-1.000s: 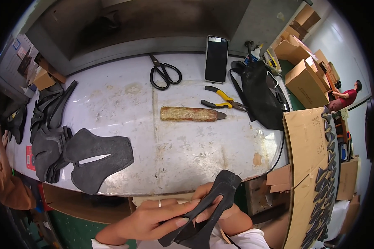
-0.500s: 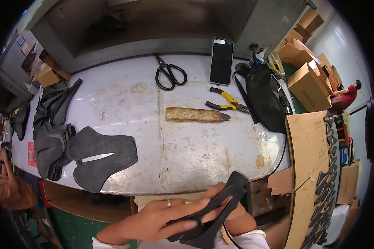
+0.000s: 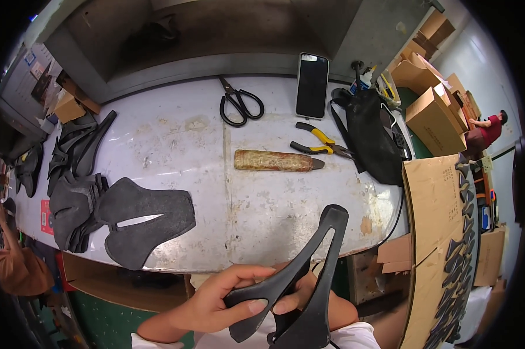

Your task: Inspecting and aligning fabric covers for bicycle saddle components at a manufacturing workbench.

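A black bicycle saddle shell [image 3: 319, 280], with a narrow nose and a long slot down its middle, is held over the table's near edge, nose pointing away from me. My left hand [image 3: 224, 299] pinches its left wing, thumb on top and fingers along the edge. Behind the shell, my right hand [image 3: 297, 294] grips it from below; a thumb shows in the slot and the other fingers are mostly hidden. At left on the table lies a flat dark saddle cover [image 3: 149, 212] with a slit, beside a pile of similar covers [image 3: 76, 206].
On the white table [image 3: 187, 151] lie black-handled scissors [image 3: 239, 104], a phone [image 3: 312, 86], yellow-handled pliers [image 3: 323, 141], a tape-wrapped tool [image 3: 274, 160] and a black bag [image 3: 373, 136]. More saddle shells [image 3: 82, 142] are stacked at left. Cardboard [image 3: 434, 221] stands at right. Two people are farther off.
The saddle shell has been turned and raised, so its nose now reaches over the table and its slot faces up. My left hand has shifted its hold onto the left wing.
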`<state>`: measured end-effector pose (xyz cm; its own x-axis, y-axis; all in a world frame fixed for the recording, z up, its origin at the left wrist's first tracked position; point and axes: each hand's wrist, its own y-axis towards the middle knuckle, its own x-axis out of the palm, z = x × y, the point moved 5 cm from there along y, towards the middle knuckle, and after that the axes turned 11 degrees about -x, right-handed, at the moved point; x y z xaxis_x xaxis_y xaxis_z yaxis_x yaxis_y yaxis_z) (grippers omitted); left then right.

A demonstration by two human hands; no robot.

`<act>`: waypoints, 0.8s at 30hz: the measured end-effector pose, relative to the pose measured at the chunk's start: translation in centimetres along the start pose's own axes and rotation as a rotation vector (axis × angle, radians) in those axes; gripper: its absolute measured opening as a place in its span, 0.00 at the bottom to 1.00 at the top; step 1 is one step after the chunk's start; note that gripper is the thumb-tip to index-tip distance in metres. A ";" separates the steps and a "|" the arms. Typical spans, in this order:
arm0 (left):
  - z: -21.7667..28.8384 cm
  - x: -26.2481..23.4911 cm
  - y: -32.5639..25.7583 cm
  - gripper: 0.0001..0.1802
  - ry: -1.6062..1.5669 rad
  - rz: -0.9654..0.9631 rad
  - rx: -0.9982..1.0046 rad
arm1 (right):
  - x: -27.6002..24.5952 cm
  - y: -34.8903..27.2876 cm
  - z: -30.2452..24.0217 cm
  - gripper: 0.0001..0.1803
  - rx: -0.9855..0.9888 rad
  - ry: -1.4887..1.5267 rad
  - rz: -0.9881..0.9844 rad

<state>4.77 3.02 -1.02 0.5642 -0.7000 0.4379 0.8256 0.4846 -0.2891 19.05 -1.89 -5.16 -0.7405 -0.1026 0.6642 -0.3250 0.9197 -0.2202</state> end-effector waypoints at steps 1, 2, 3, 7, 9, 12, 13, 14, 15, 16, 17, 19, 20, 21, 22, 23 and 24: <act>-0.1 0.1 0.0 0.25 0.013 -0.008 0.003 | -0.1 0.0 0.1 0.24 -0.007 -0.007 0.014; -0.2 0.0 -0.1 0.25 0.012 -0.006 0.004 | -0.2 0.0 0.2 0.24 -0.015 -0.013 0.027; -0.3 -0.1 -0.2 0.25 0.058 0.003 0.008 | -0.3 0.0 0.3 0.24 -0.013 -0.014 0.025; 0.2 0.2 -0.2 0.24 -0.006 -0.080 -0.017 | -1.1 -0.4 0.8 0.27 -0.003 0.085 -0.120; 0.7 -0.2 -0.1 0.23 -0.020 -0.073 -0.048 | -0.9 -1.1 1.0 0.27 0.103 0.205 -0.152; 0.2 -0.3 -0.2 0.23 0.058 -0.022 -0.044 | 0.5 0.1 -0.5 0.25 0.008 0.030 0.071; 0.2 -0.2 -0.2 0.24 0.143 0.007 -0.009 | -0.2 0.0 0.1 0.24 0.020 -0.008 0.040; 0.1 -0.1 -0.2 0.24 0.142 0.004 -0.009 | -0.6 -0.1 0.3 0.24 0.020 -0.009 0.042; 0.4 0.0 -0.2 0.23 0.194 0.038 0.024 | -0.6 0.0 0.2 0.24 -0.002 -0.021 0.021; 0.6 0.0 -0.3 0.23 0.247 0.072 0.056 | -0.6 0.0 0.1 0.23 -0.024 -0.032 -0.001; 0.5 -0.1 -0.3 0.23 0.247 0.071 0.055 | -1.1 -0.3 0.4 0.23 -0.024 -0.032 0.000; 0.9 0.0 -0.4 0.24 0.436 0.041 0.170 | -1.8 -0.6 0.8 0.20 -0.079 -0.017 0.020; 0.8 -0.1 -0.4 0.24 0.436 0.041 0.169 | -1.3 -0.8 0.5 0.20 -0.079 -0.017 0.020; 0.4 -0.2 -0.3 0.24 0.369 0.027 0.113 | -0.6 -1.1 0.0 0.19 -0.077 0.173 0.151; 0.1 -0.2 -0.3 0.24 0.304 0.014 0.056 | -0.2 -1.2 -0.2 0.19 -0.074 0.363 0.280; 0.2 -0.2 -0.3 0.24 0.304 0.015 0.056 | -0.1 -1.1 0.1 0.20 -0.081 0.314 0.321; 0.4 -0.2 -0.4 0.25 0.345 0.020 0.074 | 0.1 -1.2 -0.1 0.20 -0.081 0.315 0.321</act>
<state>4.34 3.24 -0.66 0.5604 -0.8201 0.1159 0.8187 0.5275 -0.2268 19.41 -2.96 -4.82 -0.5774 0.3008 0.7590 -0.0524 0.9141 -0.4021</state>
